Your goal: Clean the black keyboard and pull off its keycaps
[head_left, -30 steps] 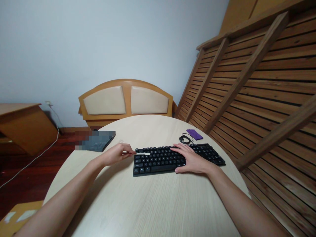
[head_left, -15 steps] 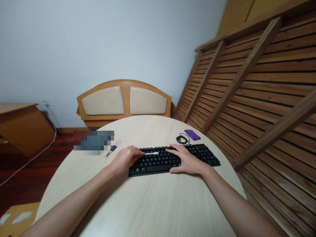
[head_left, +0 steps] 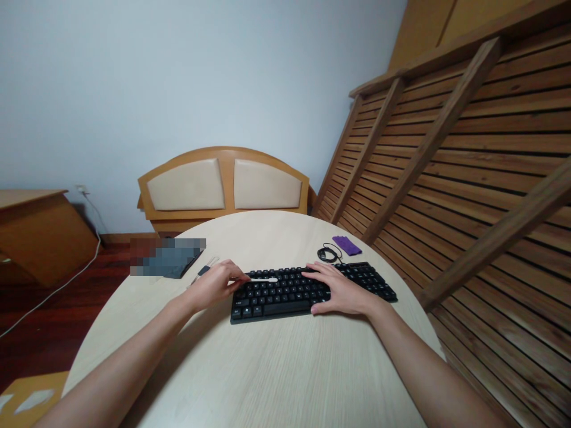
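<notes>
- Left hand (head_left: 216, 283): thumb and fingers pinched together on the handle end of a white brush-like tool (head_left: 264, 280). Bristles too small to make out.
- Tool position: over the upper left key rows of the black keyboard (head_left: 285, 309). It extends rightward from the left fingertips, head end toward the right hand (head_left: 336, 289).
- Long axis: tool runs side to side, roughly along the key rows. Keyboard also lies crosswise, its right end angled slightly away from the person.
- Nearest hand: left, by contact. Tool head sits in the gap between the hands, clear of the right fingers. Can't tell whether the head touches the keys.
- Right hand: nothing gripped. Fingers spread over the keys right of the tool, thumb apart from them at the near edge; looks like a steadying hold.
- Around the right hand: coiled black cable (head_left: 328, 254) just beyond the keyboard, purple cloth (head_left: 347, 245) beside it.
- Around the left hand: small dark item (head_left: 204, 270) with thin prongs, partly hidden behind the hand; pixelated grey item (head_left: 182, 258) farther out near the edge.
- Support: all on a round pale table (head_left: 276, 368).
</notes>
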`<state>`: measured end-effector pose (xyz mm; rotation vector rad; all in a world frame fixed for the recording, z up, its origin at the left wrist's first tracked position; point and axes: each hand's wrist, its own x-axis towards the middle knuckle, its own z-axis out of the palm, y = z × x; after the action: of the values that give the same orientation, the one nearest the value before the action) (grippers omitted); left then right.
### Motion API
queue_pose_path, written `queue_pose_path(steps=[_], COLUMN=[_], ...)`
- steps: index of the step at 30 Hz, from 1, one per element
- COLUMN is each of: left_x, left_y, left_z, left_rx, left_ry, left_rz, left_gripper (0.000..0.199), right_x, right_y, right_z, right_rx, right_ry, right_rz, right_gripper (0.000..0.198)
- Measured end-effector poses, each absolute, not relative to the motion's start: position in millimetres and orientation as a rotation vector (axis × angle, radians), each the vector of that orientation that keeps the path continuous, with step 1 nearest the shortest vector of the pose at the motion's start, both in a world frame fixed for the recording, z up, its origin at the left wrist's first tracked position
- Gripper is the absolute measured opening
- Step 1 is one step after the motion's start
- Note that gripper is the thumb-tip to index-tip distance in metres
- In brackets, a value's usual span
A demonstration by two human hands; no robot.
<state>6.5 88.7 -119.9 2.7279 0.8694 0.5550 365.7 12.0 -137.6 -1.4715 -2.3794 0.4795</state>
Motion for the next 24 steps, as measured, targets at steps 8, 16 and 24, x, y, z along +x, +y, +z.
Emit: queue_pose_path(steps=[8, 16, 24], left_x=[14, 26, 27], left_y=[82, 76, 71], left_z=[-124, -133, -128], left_rx=[2.707, 2.781, 2.827], left_ry=[0.723, 0.772, 0.768], left_rz=[0.613, 0.619, 0.549], left_gripper=[0.031, 0.032, 0.041], right_x=[370, 348, 346], right_y=[13, 11, 9], right_z=[-139, -140, -137], right_rx=[-1.522, -1.460, -1.453], right_ry=[-2.357, -2.364, -2.435], right_rz=[0.419, 0.412, 0.477], right_gripper=[0.100, 0.102, 0.108])
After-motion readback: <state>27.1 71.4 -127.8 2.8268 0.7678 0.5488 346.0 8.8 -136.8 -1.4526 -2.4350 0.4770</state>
